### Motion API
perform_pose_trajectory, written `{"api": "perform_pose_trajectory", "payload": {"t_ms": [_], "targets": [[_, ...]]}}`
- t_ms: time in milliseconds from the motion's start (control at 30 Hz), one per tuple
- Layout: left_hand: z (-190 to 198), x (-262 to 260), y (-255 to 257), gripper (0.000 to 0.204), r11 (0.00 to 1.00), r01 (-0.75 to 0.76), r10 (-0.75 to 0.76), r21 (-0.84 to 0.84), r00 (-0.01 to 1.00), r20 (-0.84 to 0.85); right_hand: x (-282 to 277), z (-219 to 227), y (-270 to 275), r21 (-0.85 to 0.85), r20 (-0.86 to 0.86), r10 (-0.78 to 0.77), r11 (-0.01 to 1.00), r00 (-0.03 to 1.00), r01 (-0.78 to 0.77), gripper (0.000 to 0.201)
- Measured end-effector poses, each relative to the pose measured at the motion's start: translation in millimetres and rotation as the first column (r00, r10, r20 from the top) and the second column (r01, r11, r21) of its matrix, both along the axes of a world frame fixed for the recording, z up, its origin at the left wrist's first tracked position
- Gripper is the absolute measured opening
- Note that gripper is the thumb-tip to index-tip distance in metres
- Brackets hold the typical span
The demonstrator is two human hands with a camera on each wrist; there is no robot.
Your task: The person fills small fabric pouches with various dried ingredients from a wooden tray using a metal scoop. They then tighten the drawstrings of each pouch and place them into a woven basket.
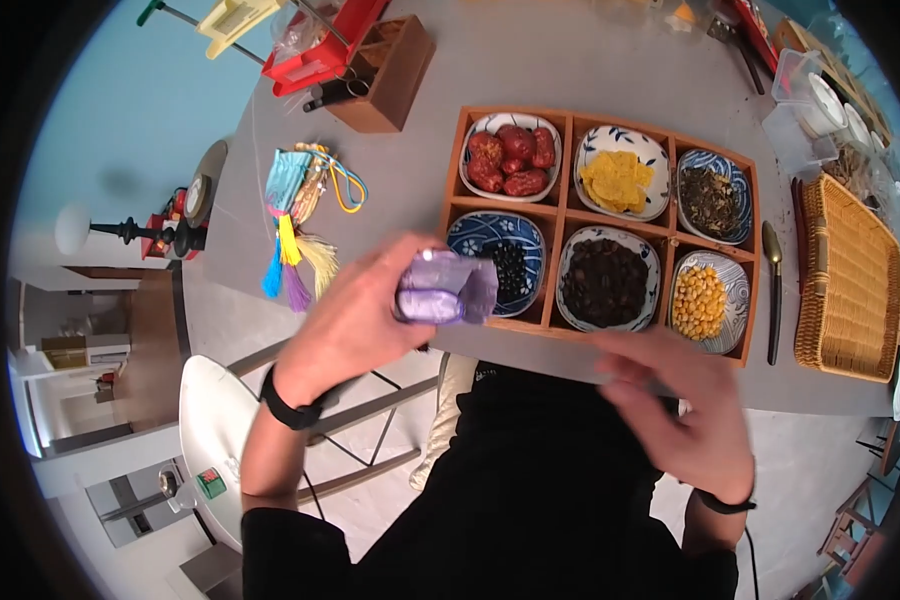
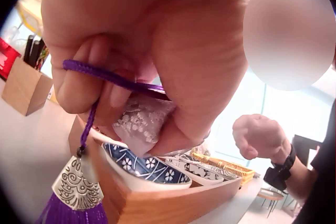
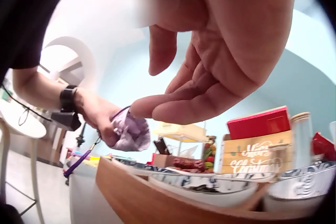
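My left hand [image 1: 355,315] grips a small purple sachet pouch [image 1: 438,300] over the near left of a wooden divided box [image 1: 558,225]. A purple cord [image 2: 107,75] loops over the fingers, with a silver charm [image 2: 79,184] and purple tassel hanging from it. The pouch's open mouth points right. My right hand [image 1: 685,405] hovers at the box's near edge, fingers loosely bent, holding nothing. Bowls in the box hold red dates [image 1: 510,160], yellow slices [image 1: 617,180], dried leaves [image 1: 710,200], black beans [image 1: 511,272], dark dried pieces [image 1: 610,283] and corn kernels [image 1: 698,303].
Left of the box lie several tasselled sachets [image 1: 295,195]. A wooden holder [image 1: 395,85] with scissors and a red tray [image 1: 325,50] stand at the back left. On the right are a spoon [image 1: 773,290], a wicker basket [image 1: 845,285] and clear plastic containers [image 1: 802,115].
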State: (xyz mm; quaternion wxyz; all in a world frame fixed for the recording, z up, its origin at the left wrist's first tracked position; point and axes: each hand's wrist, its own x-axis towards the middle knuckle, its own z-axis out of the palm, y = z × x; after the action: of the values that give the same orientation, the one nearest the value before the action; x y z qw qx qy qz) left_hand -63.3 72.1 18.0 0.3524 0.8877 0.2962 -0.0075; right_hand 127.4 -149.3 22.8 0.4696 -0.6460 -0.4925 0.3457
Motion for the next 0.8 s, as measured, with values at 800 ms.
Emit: {"api": "perform_pose_trajectory", "payload": {"t_ms": [800], "targets": [[38,51,1,0.045,0.65,0.472,-0.227,0.596,0.869,-0.44,58,-17,-112,-0.122,0.039,-0.65,0.751,0.759,0.649,0.026]]}}
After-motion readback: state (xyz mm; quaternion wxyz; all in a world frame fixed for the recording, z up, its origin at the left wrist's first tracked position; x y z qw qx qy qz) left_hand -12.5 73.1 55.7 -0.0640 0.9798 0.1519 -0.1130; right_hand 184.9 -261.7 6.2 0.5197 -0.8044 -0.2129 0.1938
